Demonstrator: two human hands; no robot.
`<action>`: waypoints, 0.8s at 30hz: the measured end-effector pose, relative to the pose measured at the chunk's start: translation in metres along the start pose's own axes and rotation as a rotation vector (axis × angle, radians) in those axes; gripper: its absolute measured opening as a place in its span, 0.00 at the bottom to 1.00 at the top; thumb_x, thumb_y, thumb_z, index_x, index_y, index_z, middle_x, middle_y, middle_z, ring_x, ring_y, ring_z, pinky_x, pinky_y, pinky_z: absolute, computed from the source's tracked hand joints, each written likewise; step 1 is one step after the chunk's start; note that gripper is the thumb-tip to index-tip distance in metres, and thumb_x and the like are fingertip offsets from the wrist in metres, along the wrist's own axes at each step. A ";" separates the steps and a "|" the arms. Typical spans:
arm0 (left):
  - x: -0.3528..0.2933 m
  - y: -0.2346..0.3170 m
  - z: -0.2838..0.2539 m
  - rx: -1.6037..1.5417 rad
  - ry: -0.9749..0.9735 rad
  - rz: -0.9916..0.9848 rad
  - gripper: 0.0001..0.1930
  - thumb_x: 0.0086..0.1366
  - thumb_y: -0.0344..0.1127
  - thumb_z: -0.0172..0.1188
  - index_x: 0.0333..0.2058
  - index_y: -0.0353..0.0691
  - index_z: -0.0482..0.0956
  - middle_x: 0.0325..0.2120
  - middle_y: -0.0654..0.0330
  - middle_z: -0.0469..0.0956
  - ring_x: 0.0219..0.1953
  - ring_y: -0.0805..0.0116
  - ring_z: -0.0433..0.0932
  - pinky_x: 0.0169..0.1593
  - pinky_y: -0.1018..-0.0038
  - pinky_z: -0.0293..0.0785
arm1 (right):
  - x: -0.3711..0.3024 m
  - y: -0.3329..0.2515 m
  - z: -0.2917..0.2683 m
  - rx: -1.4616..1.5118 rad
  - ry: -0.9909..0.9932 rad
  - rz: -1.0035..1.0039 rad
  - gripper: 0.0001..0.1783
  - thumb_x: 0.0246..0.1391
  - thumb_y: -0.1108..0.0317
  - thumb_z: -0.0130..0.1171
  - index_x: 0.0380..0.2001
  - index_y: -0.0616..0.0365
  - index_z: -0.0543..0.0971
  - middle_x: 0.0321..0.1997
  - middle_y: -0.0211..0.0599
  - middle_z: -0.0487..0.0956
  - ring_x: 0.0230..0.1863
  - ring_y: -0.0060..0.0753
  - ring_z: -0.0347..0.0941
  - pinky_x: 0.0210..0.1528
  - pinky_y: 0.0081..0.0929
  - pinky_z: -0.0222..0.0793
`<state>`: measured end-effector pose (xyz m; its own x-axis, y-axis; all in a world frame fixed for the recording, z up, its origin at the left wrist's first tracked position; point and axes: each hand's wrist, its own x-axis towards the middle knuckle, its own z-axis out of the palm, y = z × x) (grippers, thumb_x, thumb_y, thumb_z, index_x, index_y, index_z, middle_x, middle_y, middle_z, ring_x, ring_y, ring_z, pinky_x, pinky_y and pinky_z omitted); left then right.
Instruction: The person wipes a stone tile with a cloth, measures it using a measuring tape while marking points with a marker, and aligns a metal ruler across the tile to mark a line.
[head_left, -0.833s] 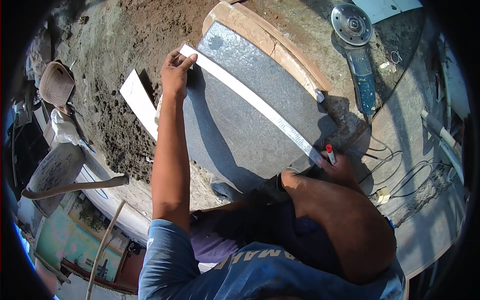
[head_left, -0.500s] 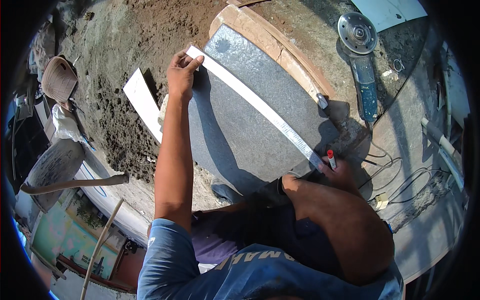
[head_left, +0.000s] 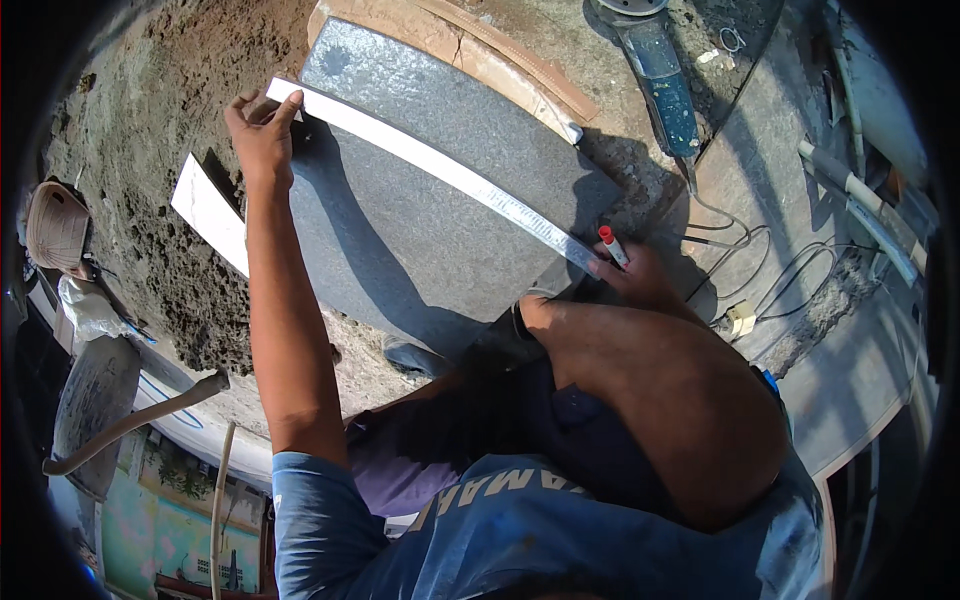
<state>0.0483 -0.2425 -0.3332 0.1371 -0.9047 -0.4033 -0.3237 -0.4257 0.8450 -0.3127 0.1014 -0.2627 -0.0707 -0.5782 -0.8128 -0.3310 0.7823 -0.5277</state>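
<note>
A large grey stone tile (head_left: 420, 240) with a rough, partly shiny face lies before me. Across it runs a long pale metal ruler (head_left: 400, 148), with fine marks showing toward its right end. My left hand (head_left: 264, 140) grips the ruler's far left end, thumb on top and fingers curled at the edge. At the other end, by my bent knee, my right hand (head_left: 640, 278) is closed around a white marker (head_left: 614, 248) with a red end pointing up. Its fingertips touch the ruler. The lower fingers of that hand are partly hidden.
Beyond the tile lie a tan slab (head_left: 470, 50) and an angle grinder (head_left: 655, 85), its cord (head_left: 735, 225) looping at the right. A white offcut (head_left: 210, 215) rests on soil at left, near a woven hat-like thing (head_left: 57, 228) and a curved wooden handle (head_left: 140, 425).
The whole view has shifted, so the tile, grinder and hands appear farther left and higher. Both hands keep their hold, and the ruler lies much the same across the tile.
</note>
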 end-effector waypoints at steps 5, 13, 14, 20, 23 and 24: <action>0.010 -0.015 -0.010 0.301 -0.009 0.216 0.16 0.56 0.32 0.73 0.35 0.35 0.73 0.27 0.67 0.73 0.28 0.76 0.71 0.35 0.81 0.67 | -0.001 -0.013 -0.002 -0.025 -0.044 0.060 0.26 0.51 0.54 0.67 0.45 0.64 0.80 0.38 0.45 0.83 0.42 0.33 0.80 0.47 0.31 0.72; -0.020 0.013 0.010 0.634 0.136 0.410 0.11 0.61 0.40 0.68 0.33 0.38 0.83 0.21 0.59 0.80 0.24 0.67 0.76 0.33 0.72 0.72 | -0.004 -0.008 -0.001 -0.009 -0.002 0.017 0.25 0.51 0.52 0.66 0.42 0.63 0.81 0.33 0.47 0.83 0.38 0.35 0.81 0.42 0.32 0.72; -0.021 0.015 0.010 0.634 0.130 0.412 0.11 0.61 0.40 0.68 0.33 0.38 0.83 0.21 0.59 0.80 0.24 0.67 0.76 0.33 0.72 0.72 | -0.004 -0.009 -0.001 0.002 0.000 0.019 0.25 0.51 0.52 0.66 0.42 0.63 0.81 0.33 0.47 0.83 0.38 0.35 0.81 0.43 0.32 0.72; -0.059 0.048 0.019 1.061 -0.069 0.382 0.45 0.41 0.65 0.74 0.46 0.27 0.80 0.46 0.44 0.76 0.48 0.49 0.78 0.50 0.59 0.74 | -0.004 -0.006 -0.004 0.013 -0.016 0.045 0.25 0.50 0.54 0.67 0.42 0.64 0.81 0.34 0.47 0.83 0.39 0.35 0.81 0.43 0.32 0.72; -0.077 0.057 0.021 1.149 -0.141 0.331 0.64 0.26 0.73 0.73 0.55 0.23 0.70 0.50 0.40 0.72 0.53 0.44 0.74 0.53 0.56 0.73 | 0.001 -0.010 -0.002 0.018 -0.048 0.037 0.25 0.50 0.54 0.67 0.43 0.66 0.80 0.35 0.48 0.83 0.39 0.35 0.81 0.44 0.32 0.73; -0.079 0.051 0.025 1.170 -0.131 0.346 0.67 0.24 0.73 0.72 0.57 0.23 0.67 0.49 0.40 0.71 0.53 0.45 0.74 0.52 0.56 0.74 | 0.001 -0.011 -0.004 0.001 -0.047 0.058 0.25 0.50 0.55 0.67 0.43 0.66 0.80 0.35 0.48 0.83 0.39 0.35 0.81 0.44 0.31 0.73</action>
<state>-0.0021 -0.1925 -0.2667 -0.1962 -0.9303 -0.3099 -0.9789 0.1673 0.1173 -0.3131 0.0915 -0.2568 -0.0455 -0.5206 -0.8526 -0.3271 0.8142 -0.4797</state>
